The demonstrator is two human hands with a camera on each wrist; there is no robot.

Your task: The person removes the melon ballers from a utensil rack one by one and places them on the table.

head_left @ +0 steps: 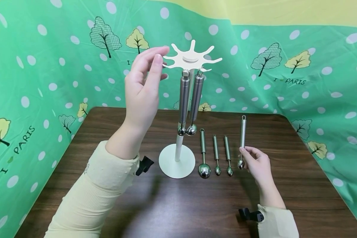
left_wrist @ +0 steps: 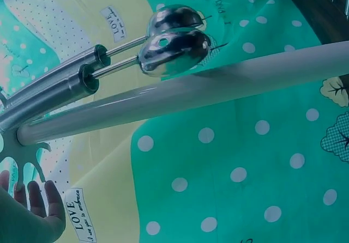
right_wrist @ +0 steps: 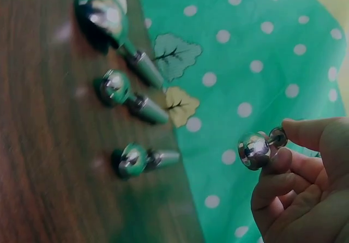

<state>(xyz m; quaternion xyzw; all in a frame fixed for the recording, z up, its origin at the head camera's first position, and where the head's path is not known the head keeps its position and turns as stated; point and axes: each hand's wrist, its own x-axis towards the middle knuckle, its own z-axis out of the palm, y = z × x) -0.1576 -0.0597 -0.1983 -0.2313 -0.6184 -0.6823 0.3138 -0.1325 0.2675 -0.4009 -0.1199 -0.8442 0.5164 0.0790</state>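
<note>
A white rotating utensil rack (head_left: 191, 59) with curved hook arms stands on a round base (head_left: 177, 162). My left hand (head_left: 145, 77) is at its left side, thumb and fingers around the tips of the hooks. Two steel scoops with thick handles, one in front (head_left: 184, 99) and one to the right (head_left: 197, 96), hang from the rack, bowls down. Lower right, my right hand (head_left: 258, 162) pinches a steel melon baller (head_left: 243, 132) near its bowl, handle pointing up and away. In the right wrist view, its round bowl (right_wrist: 254, 150) shows beyond the fingertips.
Left of my right hand, a large scoop (head_left: 203, 158) and two small melon ballers, one nearer the rack (head_left: 216, 157) and one farther right (head_left: 227, 157), lie in a row on the dark wooden table (head_left: 107, 198). A green dotted cloth (head_left: 226, 82) hangs behind.
</note>
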